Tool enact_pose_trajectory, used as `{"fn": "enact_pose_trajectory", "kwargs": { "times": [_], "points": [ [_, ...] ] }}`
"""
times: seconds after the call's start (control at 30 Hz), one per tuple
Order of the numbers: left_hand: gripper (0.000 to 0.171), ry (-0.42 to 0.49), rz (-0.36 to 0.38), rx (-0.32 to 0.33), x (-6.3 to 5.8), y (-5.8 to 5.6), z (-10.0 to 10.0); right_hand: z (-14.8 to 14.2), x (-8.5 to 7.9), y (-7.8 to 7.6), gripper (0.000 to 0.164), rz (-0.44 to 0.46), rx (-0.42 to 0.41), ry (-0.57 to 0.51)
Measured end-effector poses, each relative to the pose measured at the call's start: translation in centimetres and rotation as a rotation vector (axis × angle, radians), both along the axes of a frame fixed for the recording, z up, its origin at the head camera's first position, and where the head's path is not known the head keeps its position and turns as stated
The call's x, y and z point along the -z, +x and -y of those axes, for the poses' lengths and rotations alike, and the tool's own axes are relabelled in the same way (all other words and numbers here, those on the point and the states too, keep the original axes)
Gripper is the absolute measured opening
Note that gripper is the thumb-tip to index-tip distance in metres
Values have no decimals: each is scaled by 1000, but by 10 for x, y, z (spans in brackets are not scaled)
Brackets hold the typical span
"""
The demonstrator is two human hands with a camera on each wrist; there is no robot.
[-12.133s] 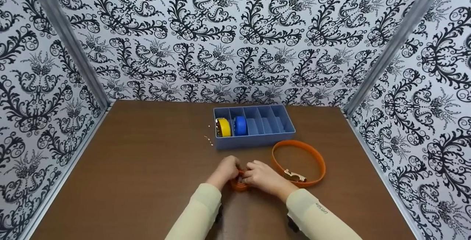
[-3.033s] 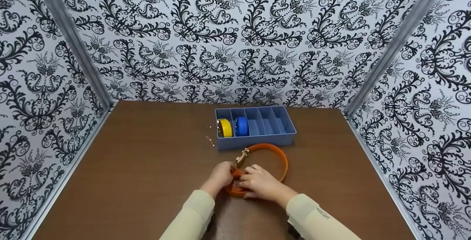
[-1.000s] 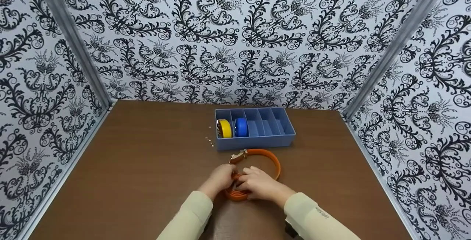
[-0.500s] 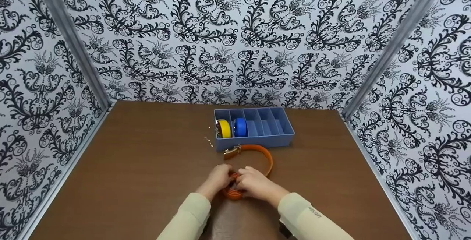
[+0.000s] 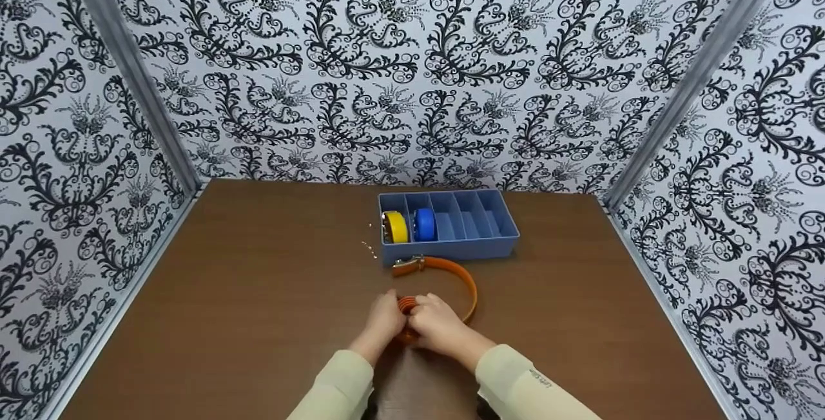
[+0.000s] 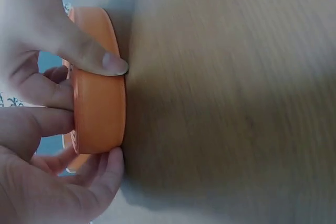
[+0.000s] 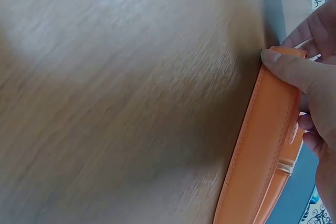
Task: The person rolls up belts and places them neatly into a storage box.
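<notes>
An orange belt (image 5: 472, 291) lies on the table, part of it wound into a tight coil (image 5: 407, 304) between my two hands. Fingers of my left hand (image 5: 385, 318) grip the coil from its left side; in the left wrist view they reach round the edge of the orange band (image 6: 100, 111). From the right, my right hand (image 5: 439, 326) pinches it, the thumb (image 7: 278, 61) pressed on the outer strap. A free length of belt curves behind the hands to its metal buckle (image 5: 407, 263), just in front of the box. Fingers hide much of the coil.
A blue-grey divided box (image 5: 451, 250) stands behind the hands. Its leftmost compartment holds a yellow roll (image 5: 398, 227) with metal on it, the one beside it a blue roll (image 5: 425, 224). Small light specks (image 5: 368, 249) lie left of the box. Patterned walls enclose the table.
Over these seconds the belt's free loop has shrunk as the coil was wound. Its buckle has swung from the right to behind the hands. Just now the hands have drawn closer around the coil.
</notes>
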State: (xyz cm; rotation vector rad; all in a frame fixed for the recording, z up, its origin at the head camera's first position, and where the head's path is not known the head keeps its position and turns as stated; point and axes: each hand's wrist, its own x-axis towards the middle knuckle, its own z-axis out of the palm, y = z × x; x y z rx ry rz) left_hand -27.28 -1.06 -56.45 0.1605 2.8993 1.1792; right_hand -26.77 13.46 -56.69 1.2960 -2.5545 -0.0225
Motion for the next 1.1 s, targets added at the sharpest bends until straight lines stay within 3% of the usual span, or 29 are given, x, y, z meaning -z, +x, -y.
{"fn": "enact_pose_trajectory", "kwargs": {
  "times": [0.27, 0.43, 0.77, 0.9, 1.1],
  "points": [
    [43, -33, 6, 101, -1, -5, 1, -5, -1, -1, 23, -10, -27, 31],
    [46, 1, 37, 151, 0, -8, 2, -8, -3, 0, 29, -14, -54, 84],
    [35, 10, 54, 272, -4, -11, 7, -27, -8, -7, 35, 18, -204, 94],
    [32, -1, 31, 317, -7, -11, 9, -34, -10, -10, 26, 36, -230, 72],
    [31, -8, 9, 353, -8, -9, 11, -31, -7, -12, 10, -14, -276, 17]
  ]
}}
